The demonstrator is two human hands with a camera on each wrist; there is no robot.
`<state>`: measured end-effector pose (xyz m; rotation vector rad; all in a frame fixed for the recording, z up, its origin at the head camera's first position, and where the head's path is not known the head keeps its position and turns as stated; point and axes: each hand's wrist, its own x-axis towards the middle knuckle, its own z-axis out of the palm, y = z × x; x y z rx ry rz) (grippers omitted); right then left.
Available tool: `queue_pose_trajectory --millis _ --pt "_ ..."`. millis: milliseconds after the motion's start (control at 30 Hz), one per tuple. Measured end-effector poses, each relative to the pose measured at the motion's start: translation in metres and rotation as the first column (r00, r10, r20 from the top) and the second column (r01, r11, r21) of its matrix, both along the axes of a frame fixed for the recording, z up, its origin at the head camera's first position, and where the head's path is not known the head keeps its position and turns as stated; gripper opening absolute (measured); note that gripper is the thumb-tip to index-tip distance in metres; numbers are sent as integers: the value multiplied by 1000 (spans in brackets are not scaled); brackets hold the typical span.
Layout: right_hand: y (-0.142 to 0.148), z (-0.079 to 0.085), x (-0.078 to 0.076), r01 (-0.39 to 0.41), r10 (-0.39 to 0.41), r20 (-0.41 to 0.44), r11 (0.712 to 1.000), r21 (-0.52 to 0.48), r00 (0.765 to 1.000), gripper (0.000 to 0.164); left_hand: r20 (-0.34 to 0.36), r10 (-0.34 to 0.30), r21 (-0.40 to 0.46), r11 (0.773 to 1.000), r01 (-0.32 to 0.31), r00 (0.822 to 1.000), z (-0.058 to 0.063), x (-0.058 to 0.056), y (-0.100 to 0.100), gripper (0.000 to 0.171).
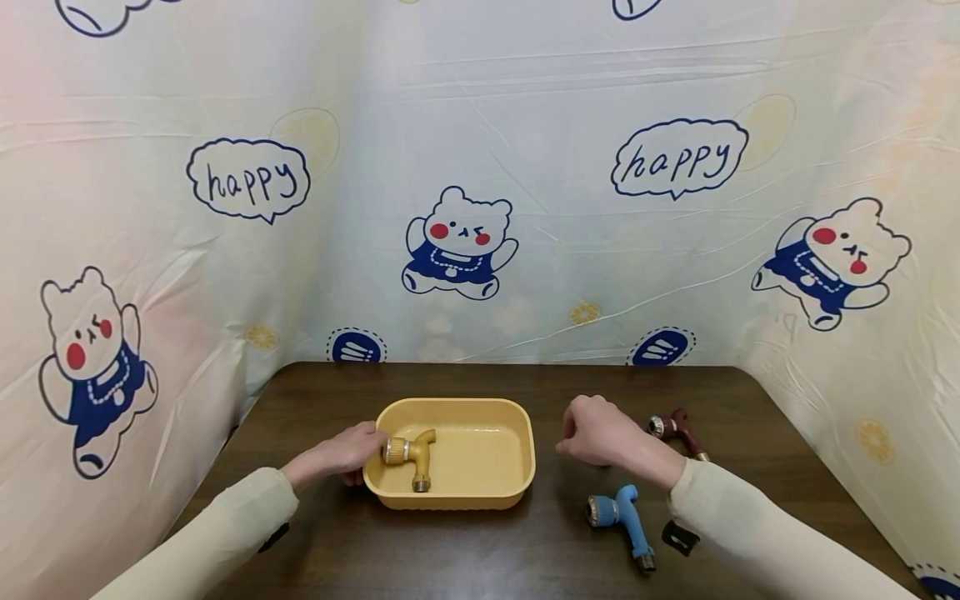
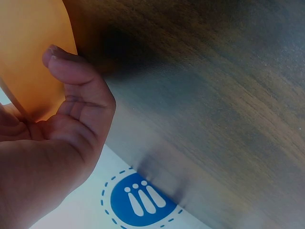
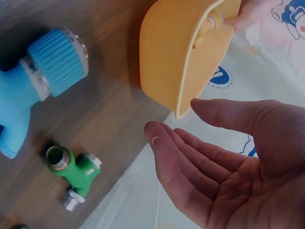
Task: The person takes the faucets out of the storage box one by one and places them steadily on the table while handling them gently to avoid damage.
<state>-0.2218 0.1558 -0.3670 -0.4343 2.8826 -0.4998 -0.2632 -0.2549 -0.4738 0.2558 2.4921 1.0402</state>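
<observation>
My left hand grips the left rim of a yellow plastic basin; in the left wrist view its fingers lie along the basin's wall. Inside the basin, at the left, lies a yellow faucet. To the right of the basin, my right hand is above the table with nothing in it, thumb apart from loosely bent fingers. A green Y-shaped pipe fitting shows on the table in the right wrist view; the right hand mostly hides it from the head view. Nearer me lies a blue faucet.
A dark red faucet lies on the table behind the right forearm. The brown wooden table is bordered at the back and sides by a printed cloth.
</observation>
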Motion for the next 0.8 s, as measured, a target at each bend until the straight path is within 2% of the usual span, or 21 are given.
queue_pose_trajectory --millis 167,200,267,333,400,433,467,567,633,700,800 --pt "-7 1 -2 -12 12 3 1000 -2 1000 20 -18 23 -14 1000 -24 1000 18 13 10 26" --pt "-9 1 -3 -15 15 0 1000 -3 1000 20 -9 55 -28 998 -55 998 25 18 14 25" --pt "-12 2 -4 -20 20 -2 1000 -6 1000 22 -7 65 -37 997 -65 998 25 18 15 25" --pt "-16 2 -5 -21 21 3 1000 -10 1000 22 -1 59 -36 998 -59 998 21 15 13 25" --pt "-19 3 -6 -19 19 4 1000 -11 1000 22 -9 24 -32 999 -24 1000 8 6 6 25" --pt "-21 3 -7 -20 20 4 1000 -11 1000 22 -22 -10 -20 1000 9 1000 -4 -1 0 27" --pt "-22 4 -8 -22 22 2 1000 -12 1000 22 -29 -29 -15 999 28 999 -11 -6 -4 28" --pt "-27 4 -10 -40 40 -17 999 -17 999 25 -40 -63 -9 998 62 997 -28 -16 -14 30" --pt "-30 4 -11 -57 56 -29 998 -22 998 26 -37 -63 -14 998 62 997 -28 -17 -14 31" --pt "-33 4 -13 -70 70 -34 997 -26 997 27 -21 -36 -19 999 36 999 -16 -11 -9 31" --pt "-36 4 -15 -91 90 -36 995 -28 995 27 -26 -15 -21 1000 14 1000 -12 -8 -6 31"
